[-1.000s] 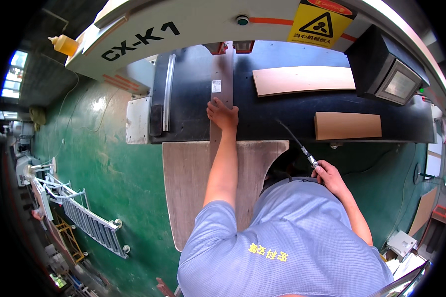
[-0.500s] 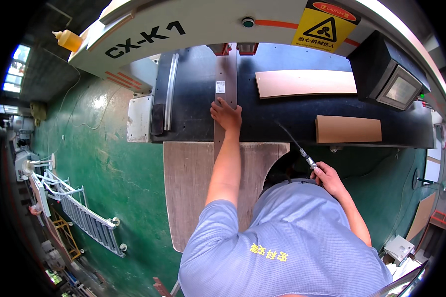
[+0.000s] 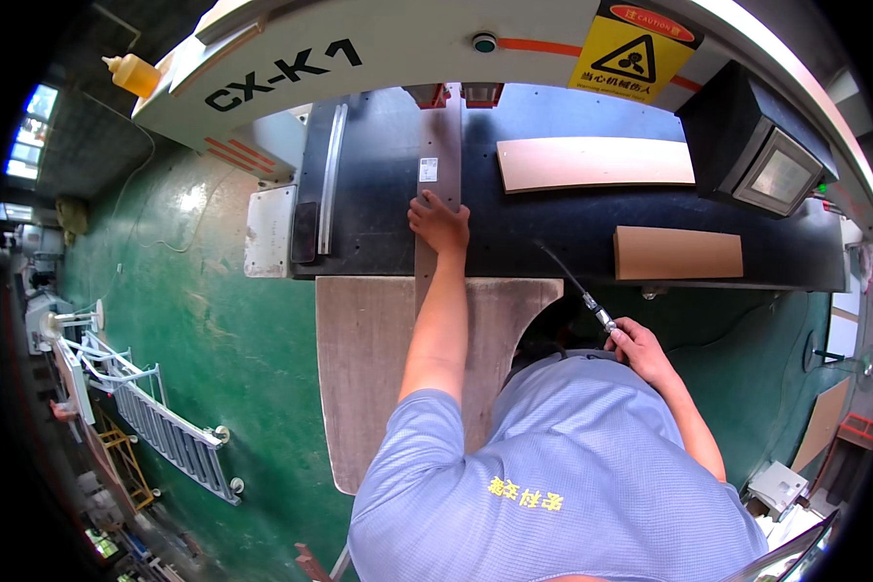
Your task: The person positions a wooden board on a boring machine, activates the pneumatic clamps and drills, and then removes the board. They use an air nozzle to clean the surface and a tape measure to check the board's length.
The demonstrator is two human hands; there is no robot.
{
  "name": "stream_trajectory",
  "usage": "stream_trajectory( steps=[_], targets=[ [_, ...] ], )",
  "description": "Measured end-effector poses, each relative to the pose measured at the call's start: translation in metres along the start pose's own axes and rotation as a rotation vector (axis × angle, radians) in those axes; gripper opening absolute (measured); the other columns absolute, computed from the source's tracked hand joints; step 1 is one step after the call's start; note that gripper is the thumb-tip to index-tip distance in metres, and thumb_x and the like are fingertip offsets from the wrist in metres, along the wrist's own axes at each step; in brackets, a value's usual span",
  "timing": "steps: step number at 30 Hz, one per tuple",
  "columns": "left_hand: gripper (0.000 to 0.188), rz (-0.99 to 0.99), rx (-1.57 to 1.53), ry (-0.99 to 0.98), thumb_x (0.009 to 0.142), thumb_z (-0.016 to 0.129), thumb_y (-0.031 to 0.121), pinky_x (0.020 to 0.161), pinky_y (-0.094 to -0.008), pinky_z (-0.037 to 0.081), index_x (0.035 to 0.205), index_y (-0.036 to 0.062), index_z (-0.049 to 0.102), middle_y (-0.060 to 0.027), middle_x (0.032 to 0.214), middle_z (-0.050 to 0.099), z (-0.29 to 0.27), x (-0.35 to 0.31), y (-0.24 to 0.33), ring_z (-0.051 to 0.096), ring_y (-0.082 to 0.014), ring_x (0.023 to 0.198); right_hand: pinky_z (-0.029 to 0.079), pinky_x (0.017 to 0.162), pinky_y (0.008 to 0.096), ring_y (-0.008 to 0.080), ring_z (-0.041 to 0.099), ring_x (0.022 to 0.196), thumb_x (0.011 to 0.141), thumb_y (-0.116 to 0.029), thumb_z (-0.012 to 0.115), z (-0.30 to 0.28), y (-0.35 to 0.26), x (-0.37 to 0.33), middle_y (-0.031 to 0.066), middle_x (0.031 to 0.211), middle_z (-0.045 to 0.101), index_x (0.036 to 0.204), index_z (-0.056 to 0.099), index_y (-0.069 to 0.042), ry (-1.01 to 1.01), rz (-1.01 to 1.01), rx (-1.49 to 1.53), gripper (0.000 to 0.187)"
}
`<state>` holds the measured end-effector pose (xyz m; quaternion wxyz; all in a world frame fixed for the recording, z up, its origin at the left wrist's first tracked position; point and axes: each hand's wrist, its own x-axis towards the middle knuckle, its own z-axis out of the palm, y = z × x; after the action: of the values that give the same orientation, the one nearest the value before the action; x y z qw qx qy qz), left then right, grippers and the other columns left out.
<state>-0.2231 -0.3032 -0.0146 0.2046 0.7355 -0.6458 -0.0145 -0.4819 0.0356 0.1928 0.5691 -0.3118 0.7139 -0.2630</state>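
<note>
Yellow nozzle bottle, contents unclear; left hand on brown board.

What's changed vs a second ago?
No object or hand visibly moved, beyond a slight shift of the whole view; nothing taken or released. Left hand stays on the long brown board; right hand still holds the thin-nozzled tool.

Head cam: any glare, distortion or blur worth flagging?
Head view: windows blown out at left; glare spot on the green floor; bluish sheen on the black table's far side; fisheye bows the white beam; brown strip reads fairly sharp; the wand-like tool's tip fades against black.
</note>
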Motion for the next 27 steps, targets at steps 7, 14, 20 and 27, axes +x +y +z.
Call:
stream_trajectory(
  steps=[7, 14, 20, 27],
  targets=[
    [0.088, -0.015, -0.039, -0.033, 0.074, 0.085, 0.044, 0.109, -0.0554, 0.042, 0.145, 0.0021, 0.055, -0.0228, 0.141, 0.051, -0.005, 0.001, 0.001, 0.049, -0.0432, 0.13, 0.048, 0.067, 0.0255, 0.0077, 0.055, 0.07, 0.109, -0.026, 0.058, 0.0, 0.001, 0.001, 0.0009, 0.088, 0.067, 0.126, 0.064, -0.001, -0.004, 0.001, 0.002, 0.03],
    [0.088, -0.023, -0.031, -0.005, 0.073, 0.085, 0.042, 0.111, -0.0544, 0.041, 0.145, 0.001, 0.054, -0.0231, 0.141, 0.05, -0.004, -0.002, 0.004, 0.048, -0.0431, 0.131, 0.049, 0.068, 0.0261, 0.0083, 0.056, 0.071, 0.109, -0.025, 0.058, 0.002, -0.008, 0.009, 0.0011, 0.087, 0.067, 0.127, 0.063, -0.001, -0.014, 0.001, -0.037, 0.03],
    [0.089, -0.037, -0.042, -0.036, 0.075, 0.085, 0.04, 0.113, -0.0531, 0.039, 0.147, 0.0001, 0.052, -0.0239, 0.142, 0.048, -0.007, -0.002, 0.005, 0.047, -0.0423, 0.132, 0.049, 0.068, 0.0267, 0.0085, 0.056, 0.072, 0.108, -0.024, 0.059, 0.004, -0.014, 0.017, 0.0016, 0.087, 0.066, 0.128, 0.063, -0.001, -0.025, -0.008, -0.067, 0.03],
    [0.088, -0.044, -0.04, -0.063, 0.076, 0.085, 0.04, 0.113, -0.0527, 0.039, 0.147, 0.0007, 0.052, -0.024, 0.143, 0.048, -0.01, 0.0, 0.006, 0.047, -0.0422, 0.132, 0.048, 0.068, 0.0266, 0.0084, 0.056, 0.071, 0.108, -0.023, 0.06, 0.004, -0.016, 0.016, 0.0014, 0.087, 0.065, 0.128, 0.063, -0.001, -0.007, 0.009, -0.06, 0.03]
  ],
)
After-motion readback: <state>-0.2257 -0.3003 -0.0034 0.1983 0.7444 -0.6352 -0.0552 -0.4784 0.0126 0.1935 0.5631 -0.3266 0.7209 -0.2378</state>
